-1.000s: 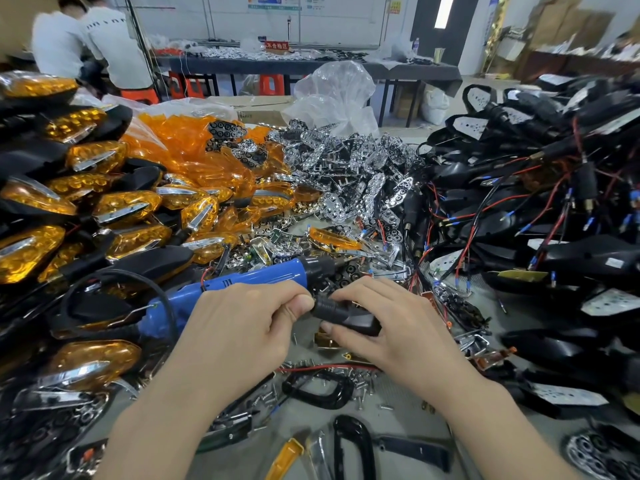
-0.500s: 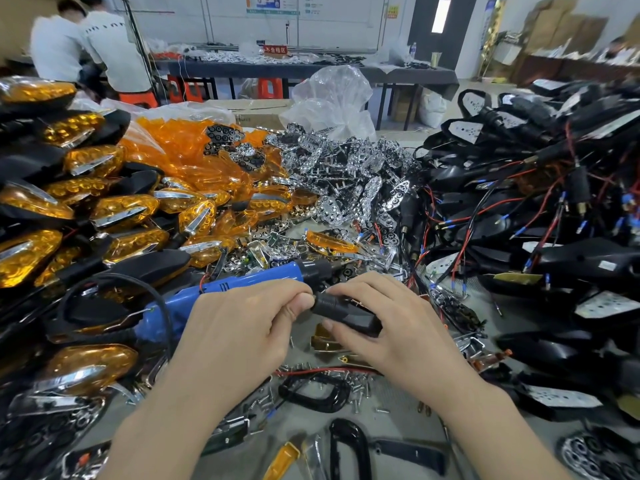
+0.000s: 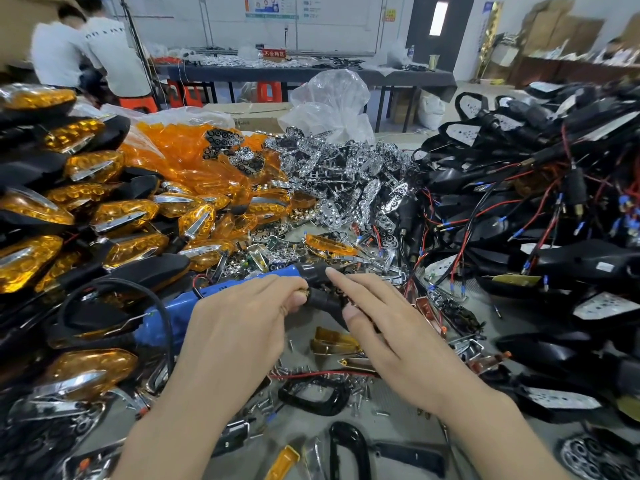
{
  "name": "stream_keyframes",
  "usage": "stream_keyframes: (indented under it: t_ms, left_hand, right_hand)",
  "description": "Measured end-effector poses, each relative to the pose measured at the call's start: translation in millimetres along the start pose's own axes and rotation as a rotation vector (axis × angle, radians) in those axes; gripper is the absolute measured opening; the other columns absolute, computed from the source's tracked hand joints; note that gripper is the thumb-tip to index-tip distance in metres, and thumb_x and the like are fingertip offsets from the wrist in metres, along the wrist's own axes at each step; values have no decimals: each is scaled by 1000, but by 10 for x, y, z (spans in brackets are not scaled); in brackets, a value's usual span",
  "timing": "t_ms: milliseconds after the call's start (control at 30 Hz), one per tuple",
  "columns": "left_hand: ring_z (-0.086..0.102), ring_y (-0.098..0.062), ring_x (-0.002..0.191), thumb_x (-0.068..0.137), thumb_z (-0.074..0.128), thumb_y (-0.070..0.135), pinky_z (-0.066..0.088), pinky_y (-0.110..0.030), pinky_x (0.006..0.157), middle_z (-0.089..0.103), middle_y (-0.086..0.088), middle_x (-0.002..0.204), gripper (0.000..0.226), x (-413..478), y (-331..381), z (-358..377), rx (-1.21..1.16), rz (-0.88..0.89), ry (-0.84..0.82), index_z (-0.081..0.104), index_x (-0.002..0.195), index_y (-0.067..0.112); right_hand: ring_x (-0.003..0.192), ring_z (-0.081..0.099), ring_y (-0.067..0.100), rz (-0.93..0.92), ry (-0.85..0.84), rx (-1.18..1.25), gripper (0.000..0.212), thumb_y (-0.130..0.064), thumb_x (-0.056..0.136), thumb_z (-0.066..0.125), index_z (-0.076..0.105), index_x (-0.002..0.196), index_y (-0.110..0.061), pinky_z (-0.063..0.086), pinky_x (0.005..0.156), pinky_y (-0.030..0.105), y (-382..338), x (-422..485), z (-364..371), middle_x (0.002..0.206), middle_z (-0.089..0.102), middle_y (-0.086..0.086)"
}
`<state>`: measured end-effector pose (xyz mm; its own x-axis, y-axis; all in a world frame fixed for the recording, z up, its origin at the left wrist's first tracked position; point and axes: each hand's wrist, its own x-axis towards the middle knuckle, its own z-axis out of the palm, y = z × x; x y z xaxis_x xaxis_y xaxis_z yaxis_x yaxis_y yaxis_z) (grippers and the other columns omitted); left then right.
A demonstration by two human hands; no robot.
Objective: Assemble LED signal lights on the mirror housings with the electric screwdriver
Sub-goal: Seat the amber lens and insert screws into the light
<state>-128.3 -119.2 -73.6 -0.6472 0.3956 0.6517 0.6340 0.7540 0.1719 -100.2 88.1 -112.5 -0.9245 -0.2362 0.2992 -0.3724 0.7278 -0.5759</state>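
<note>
Since a second ago the right hand [image 3: 391,337] has straightened its index finger, whose tip now lies at the black nose of the blue electric screwdriver [image 3: 183,308]. Both hands hold a small black housing piece [image 3: 325,303] over the table's middle. The left hand [image 3: 239,327] pinches one end and the right thumb presses the other. Amber signal lights [image 3: 121,213] are piled at left, wired black mirror housings [image 3: 571,261] at right.

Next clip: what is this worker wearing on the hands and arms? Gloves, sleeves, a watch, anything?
Nothing shows. The left hand and right hand are bare, with no gloves, rings or tape. The left forearm and right forearm are uncovered down to the picture's bottom edge, so no sleeve, watch or bracelet is in view. The nails look short and unpainted.
</note>
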Motion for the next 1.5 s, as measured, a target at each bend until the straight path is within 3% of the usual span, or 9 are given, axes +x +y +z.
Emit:
stream_keyframes:
  t_ms: [133, 267, 600, 900, 1067, 1333, 1500]
  left_hand:
    - [61, -14, 53, 93, 38, 24, 46, -26, 41, 67, 9, 65, 39, 6, 1, -2, 16, 15, 34, 76, 87, 19]
    - [59, -15, 54, 93, 37, 21, 48, -30, 40, 66, 10, 66, 38, 4, -1, 0, 11, 13, 46, 75, 89, 19]
    - [61, -18, 56, 93, 36, 17, 49, -37, 40, 65, 8, 67, 38, -7, -18, -11, 11, -20, 39, 74, 90, 19]
    - [68, -20, 59, 93, 40, 15, 51, -40, 39, 69, 8, 69, 35, -17, 15, 21, -14, -68, 41, 75, 94, 18]
    - [69, -18, 60, 94, 32, 25, 51, -39, 39, 71, 11, 70, 43, -11, 22, 37, -57, -75, 51, 76, 93, 21]
    - [67, -17, 58, 96, 31, 26, 50, -37, 39, 68, 11, 67, 44, -29, -6, 63, -31, -60, 64, 75, 94, 24]
    - [68, -15, 59, 94, 33, 25, 50, -37, 39, 69, 13, 68, 41, -24, -2, 60, -35, -82, 69, 75, 94, 25]
  right_hand:
    - [140, 27, -10, 12, -18, 85, 63, -65, 100, 24, 3, 158, -51, 38, 104, 17, 9, 3, 19, 142, 28, -47]
    - [132, 34, -10, 33, -4, 56, 65, -71, 100, 12, 11, 159, -46, 26, 99, 0, -4, -3, 36, 139, 28, -38]
    - [130, 33, -5, 9, 12, -51, 64, -64, 103, 7, 8, 162, -38, 23, 105, 6, -62, 8, 37, 134, 32, -28]
    - [133, 30, 3, 15, 13, -158, 65, -59, 104, 5, 0, 163, -33, 26, 113, 20, -81, 23, 79, 142, 26, -21]
    - [134, 29, 1, 30, 27, -152, 63, -56, 105, 8, 7, 163, -31, 19, 111, 13, -50, 22, 82, 141, 28, -21]
    - [132, 32, 3, 28, 62, -139, 66, -59, 104, 6, 10, 163, -29, 28, 115, 25, -72, 28, 133, 139, 32, -19]
    - [132, 31, 3, 0, 40, -232, 69, -70, 101, 15, 5, 159, -35, 28, 113, 23, -64, 43, 138, 142, 29, -18]
